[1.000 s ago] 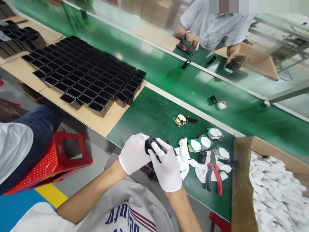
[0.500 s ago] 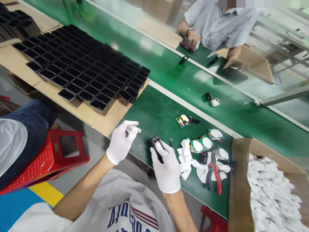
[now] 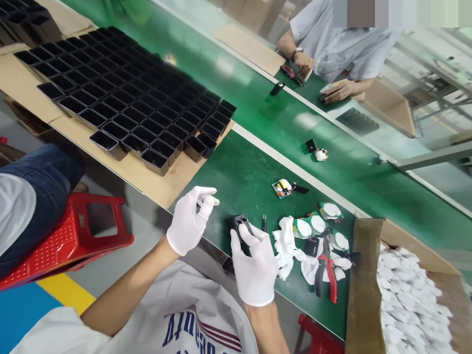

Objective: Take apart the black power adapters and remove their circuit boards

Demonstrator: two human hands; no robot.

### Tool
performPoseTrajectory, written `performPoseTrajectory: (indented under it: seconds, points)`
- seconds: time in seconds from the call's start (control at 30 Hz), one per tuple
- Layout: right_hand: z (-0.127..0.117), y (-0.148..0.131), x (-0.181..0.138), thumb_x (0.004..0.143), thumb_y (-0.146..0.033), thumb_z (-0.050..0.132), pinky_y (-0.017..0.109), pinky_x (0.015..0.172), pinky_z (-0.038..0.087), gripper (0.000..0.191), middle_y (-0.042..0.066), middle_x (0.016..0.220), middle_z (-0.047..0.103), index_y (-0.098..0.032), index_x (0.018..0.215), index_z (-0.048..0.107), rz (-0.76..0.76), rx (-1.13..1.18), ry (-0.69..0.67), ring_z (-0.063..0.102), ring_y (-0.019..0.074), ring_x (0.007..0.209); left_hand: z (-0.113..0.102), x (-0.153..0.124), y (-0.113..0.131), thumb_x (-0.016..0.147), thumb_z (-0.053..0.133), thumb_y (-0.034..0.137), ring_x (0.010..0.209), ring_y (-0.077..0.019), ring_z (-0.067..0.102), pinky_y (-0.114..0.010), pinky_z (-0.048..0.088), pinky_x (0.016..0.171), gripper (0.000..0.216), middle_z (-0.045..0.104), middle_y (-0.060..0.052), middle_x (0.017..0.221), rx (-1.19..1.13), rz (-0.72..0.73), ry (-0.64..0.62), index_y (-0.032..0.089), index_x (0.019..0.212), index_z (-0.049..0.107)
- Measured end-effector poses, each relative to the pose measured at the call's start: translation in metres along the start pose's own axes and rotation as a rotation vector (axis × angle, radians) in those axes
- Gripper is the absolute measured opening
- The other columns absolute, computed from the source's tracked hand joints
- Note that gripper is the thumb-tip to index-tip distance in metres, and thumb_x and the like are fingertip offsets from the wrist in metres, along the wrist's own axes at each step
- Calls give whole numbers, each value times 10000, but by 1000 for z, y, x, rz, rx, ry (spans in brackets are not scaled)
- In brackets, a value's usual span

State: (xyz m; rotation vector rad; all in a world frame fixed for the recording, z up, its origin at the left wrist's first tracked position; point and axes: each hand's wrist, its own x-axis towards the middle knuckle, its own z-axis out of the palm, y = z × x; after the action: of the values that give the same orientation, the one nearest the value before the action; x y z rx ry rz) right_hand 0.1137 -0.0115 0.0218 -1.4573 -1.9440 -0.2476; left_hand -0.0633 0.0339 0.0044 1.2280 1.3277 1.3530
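Both my hands wear white gloves. My right hand (image 3: 254,265) grips a small black plastic housing (image 3: 238,223) at the near edge of the green table (image 3: 236,172). My left hand (image 3: 190,216) hovers to the left of it, thumb and forefinger pinched together; what they hold, if anything, is too small to name. Just right of the housing stand small tweezers (image 3: 264,223). Beyond them lie a white cloth (image 3: 285,243), red-handled pliers (image 3: 330,275) and several round white-padded boards (image 3: 313,223).
Rows of open black housings (image 3: 125,98) stand on cardboard at the left. A circuit board (image 3: 282,188) lies mid-table. A box of white parts (image 3: 409,300) is at the right. Across the green conveyor belt (image 3: 332,132) another person works. A red stool (image 3: 73,236) stands below left.
My left hand let go of the black housing and drew away to the left with fingers pinched. My right hand kept the housing and lowered it slightly toward the table edge.
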Motion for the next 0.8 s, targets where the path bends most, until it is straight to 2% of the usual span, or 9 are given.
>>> performPoseTrajectory:
  seconds: [0.23,0.47,0.63,0.8]
  points:
    - [11,-2,-12,984,-185,757,391,933,687,240,133,1201,796,-194,1221,725,50,-7,59,807,242,1054,0,-2,1,1092,495,539,962,-222,779,-394,572,898,378,815,-57,979,55,34,-1,217,1189,669]
    - [12,-3,-14,947,-159,810,345,884,681,305,110,1183,826,-206,1239,738,56,10,102,827,239,997,-1,-4,1,1091,499,472,904,-210,748,-389,556,867,312,808,-40,940,173,82,-31,225,1181,666]
    - [9,4,-15,941,-157,817,343,838,677,296,127,1212,820,-211,1229,772,-17,-74,57,832,254,948,-2,-7,-4,1090,517,416,920,-198,724,-383,550,912,257,799,-35,976,240,134,-78,227,1196,655]
    - [8,7,-13,961,-193,796,349,874,681,244,140,1242,805,-216,1204,791,-9,-39,8,821,253,1012,-1,-7,-5,1087,523,401,928,-204,727,-387,554,937,237,801,-31,965,269,137,-80,231,1194,648]
